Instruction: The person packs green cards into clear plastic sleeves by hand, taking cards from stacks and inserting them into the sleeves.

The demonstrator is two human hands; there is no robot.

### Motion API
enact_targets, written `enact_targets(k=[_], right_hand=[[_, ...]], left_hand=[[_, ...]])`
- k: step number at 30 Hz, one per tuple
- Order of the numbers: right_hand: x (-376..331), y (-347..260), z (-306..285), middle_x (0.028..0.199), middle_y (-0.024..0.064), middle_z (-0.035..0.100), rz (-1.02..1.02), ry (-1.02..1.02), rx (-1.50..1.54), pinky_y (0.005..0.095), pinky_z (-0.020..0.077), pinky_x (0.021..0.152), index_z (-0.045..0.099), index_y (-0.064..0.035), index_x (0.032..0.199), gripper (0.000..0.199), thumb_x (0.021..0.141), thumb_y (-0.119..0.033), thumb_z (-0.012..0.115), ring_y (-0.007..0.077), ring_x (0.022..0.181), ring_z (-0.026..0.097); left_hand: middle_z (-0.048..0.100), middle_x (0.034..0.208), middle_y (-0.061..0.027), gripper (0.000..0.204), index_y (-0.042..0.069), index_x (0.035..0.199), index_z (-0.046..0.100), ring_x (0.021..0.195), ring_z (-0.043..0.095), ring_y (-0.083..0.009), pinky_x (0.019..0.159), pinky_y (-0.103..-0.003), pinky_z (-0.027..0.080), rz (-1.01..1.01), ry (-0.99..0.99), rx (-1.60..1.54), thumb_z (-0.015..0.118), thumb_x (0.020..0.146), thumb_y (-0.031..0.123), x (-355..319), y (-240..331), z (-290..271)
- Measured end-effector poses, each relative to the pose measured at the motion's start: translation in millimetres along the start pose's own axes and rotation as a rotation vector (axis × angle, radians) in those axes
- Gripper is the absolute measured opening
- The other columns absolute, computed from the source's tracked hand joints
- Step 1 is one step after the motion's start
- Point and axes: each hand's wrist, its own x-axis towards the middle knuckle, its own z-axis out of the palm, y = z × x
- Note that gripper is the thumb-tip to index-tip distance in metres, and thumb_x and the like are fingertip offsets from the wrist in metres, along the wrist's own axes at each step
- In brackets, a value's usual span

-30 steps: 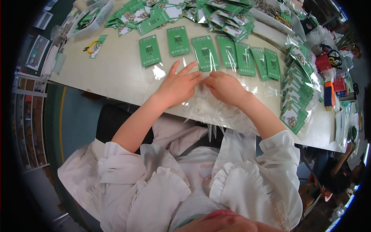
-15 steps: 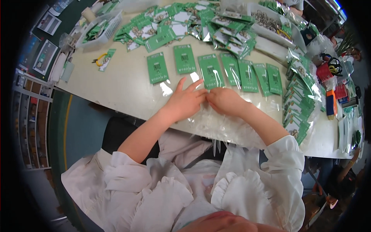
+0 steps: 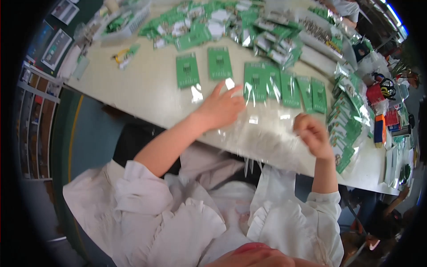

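Note:
A row of green cards in clear plastic sleeves lies across the table in front of me. Two cards lie apart on the left, the leftmost card [image 3: 187, 71] and the second card [image 3: 219, 63]. Further right, several sit close together, starting with the third card [image 3: 254, 82]. My left hand [image 3: 223, 107] is open, fingers spread, just below the second and third cards. To the right, my right hand [image 3: 313, 135] is raised near the lower end of the row, its fingers curled in; whatever they may hold is hidden. Clear plastic film [image 3: 262, 133] lies between my hands.
At the back spreads a heap of green-and-white packets [image 3: 191, 33]. A white basket [image 3: 133, 26] stands far left, near yellow-handled pliers [image 3: 119, 57]. The far-right bin [image 3: 318, 29] holds small metal parts. Fanned packets [image 3: 344, 127] line the right side, near a red container [image 3: 374, 94].
My right hand has left my left hand's side and moved right. The third card has shifted right against its neighbour. My left hand stays spread. The whole view has shifted slightly.

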Motion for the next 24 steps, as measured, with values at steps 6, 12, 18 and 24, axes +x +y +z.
enact_targets(k=[6, 12, 18, 24], right_hand=[[12.8, -18.0, 49.2, 0.069, 0.0079, 0.047, 0.119, -0.08, -0.604, 0.0279, 0.0397, 0.055, 0.05, -0.0016, 0.075, 0.006, 0.072, 0.001, 0.054, 0.0193, 0.061, 0.048], [34.4, 28.9, 94.5, 0.068, 0.0066, 0.048, -0.157, -0.212, -0.859, 0.0322, 0.0411, 0.054, 0.05, -0.0046, 0.072, 0.009, 0.066, -0.002, 0.057, 0.0236, 0.063, 0.051], [36.6, 45.5, 112.2, 0.075, 0.0041, 0.051, -0.274, -0.526, -1.112, 0.0277, 0.0404, 0.058, 0.054, -0.0065, 0.078, 0.015, 0.063, -0.006, 0.053, 0.0181, 0.07, 0.051], [33.0, 34.3, 108.7, 0.077, 0.0066, 0.051, -0.292, -0.424, -1.071, 0.0284, 0.041, 0.059, 0.056, -0.0057, 0.082, 0.016, 0.065, -0.006, 0.054, 0.0189, 0.073, 0.051]], left_hand=[[0.053, 0.106, -0.0028, 0.033, 0.011, 0.105, 0.053, 0.118, 0.034, -0.0233, 0.099, -0.04, 0.024, -0.034, 0.306, -0.187, 0.049, 0.073, 0.006, -5.3, -12.3, 9.5], [0.056, 0.102, -0.0055, 0.032, 0.007, 0.1, 0.056, 0.111, 0.043, -0.0265, 0.09, -0.037, 0.036, -0.281, 0.679, -0.36, 0.048, 0.071, -0.002, -60.8, -9.9, -1.3], [0.057, 0.096, -0.0056, 0.023, 0.007, 0.09, 0.059, 0.106, 0.046, -0.0284, 0.083, -0.035, 0.041, -0.424, 0.738, -0.321, 0.051, 0.07, -0.001, -117.4, 2.7, -0.4], [0.056, 0.095, -0.0055, 0.019, 0.007, 0.084, 0.061, 0.106, 0.046, -0.029, 0.078, -0.033, 0.042, -0.399, 0.759, -0.335, 0.052, 0.069, -0.001, -108.8, 4.1, -4.0]])
